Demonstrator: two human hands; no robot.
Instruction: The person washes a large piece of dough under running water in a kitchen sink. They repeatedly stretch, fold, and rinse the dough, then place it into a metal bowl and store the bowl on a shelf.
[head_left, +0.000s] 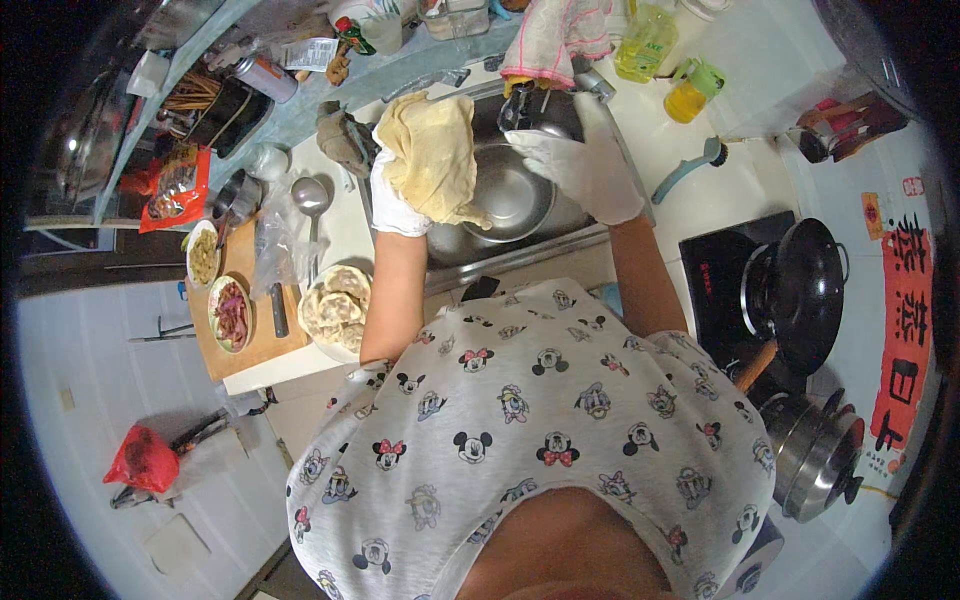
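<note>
My left hand (401, 196), in a white glove, grips a damp-looking yellow cloth (431, 154) over the left side of the stainless steel sink (480, 264). The cloth covers most of its fingers, and one corner hangs down over the rim of a round metal basin (511, 196) in the sink. My right hand (581, 169), also white-gloved, hovers above the right part of the sink. Its thumb and fingers are spread, with nothing seen between them. Just beyond, a pink-edged white cloth (555, 37) hangs by the metal faucet (596, 84).
Left of the sink are a plate of round flatbreads (341, 307), a ladle (310, 196), and a cutting board (270, 346) with a knife (279, 309). At right stand a dish brush (686, 171), a black wok (806, 300) on a cooktop, and a steel pot (814, 461).
</note>
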